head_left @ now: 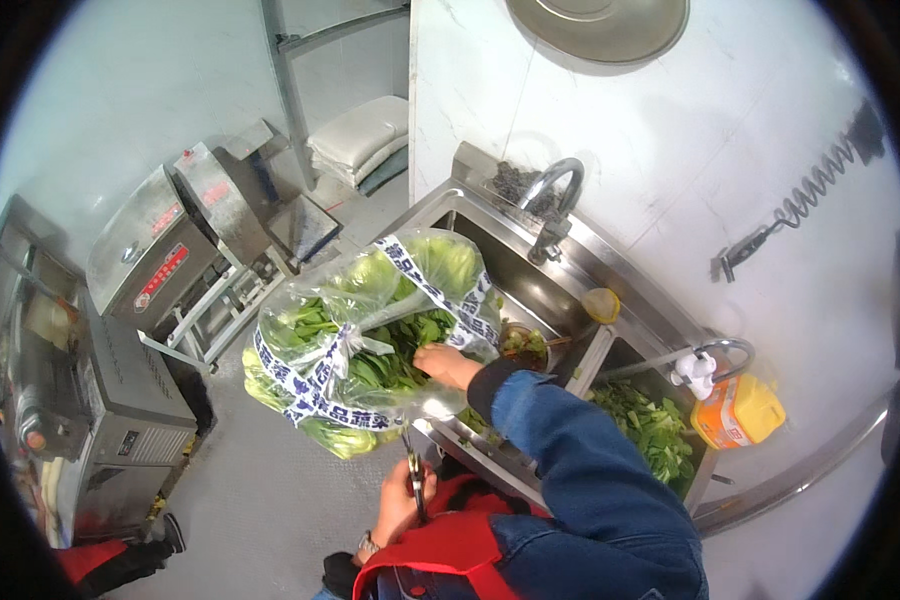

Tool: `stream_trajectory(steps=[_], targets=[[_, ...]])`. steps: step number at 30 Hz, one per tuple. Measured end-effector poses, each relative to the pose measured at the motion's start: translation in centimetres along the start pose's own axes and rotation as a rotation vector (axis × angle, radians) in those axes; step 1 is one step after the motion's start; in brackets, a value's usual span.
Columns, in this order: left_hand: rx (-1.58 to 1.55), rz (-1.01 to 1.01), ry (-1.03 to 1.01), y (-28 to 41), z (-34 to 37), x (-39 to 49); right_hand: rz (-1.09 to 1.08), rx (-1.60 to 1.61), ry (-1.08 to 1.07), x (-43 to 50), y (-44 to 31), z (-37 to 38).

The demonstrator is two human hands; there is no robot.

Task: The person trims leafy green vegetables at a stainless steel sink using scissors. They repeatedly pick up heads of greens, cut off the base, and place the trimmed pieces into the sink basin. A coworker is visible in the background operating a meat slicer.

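A large clear plastic bag (322, 394) with blue-and-white printed bands bulges with leafy green vegetables (397, 352). It sits at the left end of the steel sink, its knotted top facing me. My right hand (446, 365) reaches into an opening in the bag and touches the leaves; its fingertips are hidden among them. Just below the bag, my left hand (399, 499) grips a slim bladed tool (415, 471), blade upward; whether it is scissors or a knife is unclear.
The double steel sink (562, 296) has a curved faucet (559, 187) and a bowl of scraps (523, 345). Loose greens (645, 427) fill the right basin, beside a yellow-and-orange jug (739, 412). A steel machine (172, 232) stands at left; another person's shoe (172, 532) shows below.
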State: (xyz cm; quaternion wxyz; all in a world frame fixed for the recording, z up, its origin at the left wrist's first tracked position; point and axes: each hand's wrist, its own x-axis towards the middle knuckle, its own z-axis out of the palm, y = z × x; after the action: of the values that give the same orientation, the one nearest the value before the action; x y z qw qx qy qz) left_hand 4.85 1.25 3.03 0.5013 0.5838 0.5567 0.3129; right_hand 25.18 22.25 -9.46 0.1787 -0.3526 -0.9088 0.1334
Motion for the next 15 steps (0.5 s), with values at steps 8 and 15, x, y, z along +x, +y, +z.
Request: stream_trajectory(steps=[8,15], targets=[[-0.046,-0.069,0.127,-1.6,-1.4,-2.4,0.093,-0.512,-0.235,-3.2,2.4,3.4],[-0.048,-0.079,0.043,0.4,-1.1,-1.8,0.485,0.113,-0.355,0.7,1.6,-5.3]])
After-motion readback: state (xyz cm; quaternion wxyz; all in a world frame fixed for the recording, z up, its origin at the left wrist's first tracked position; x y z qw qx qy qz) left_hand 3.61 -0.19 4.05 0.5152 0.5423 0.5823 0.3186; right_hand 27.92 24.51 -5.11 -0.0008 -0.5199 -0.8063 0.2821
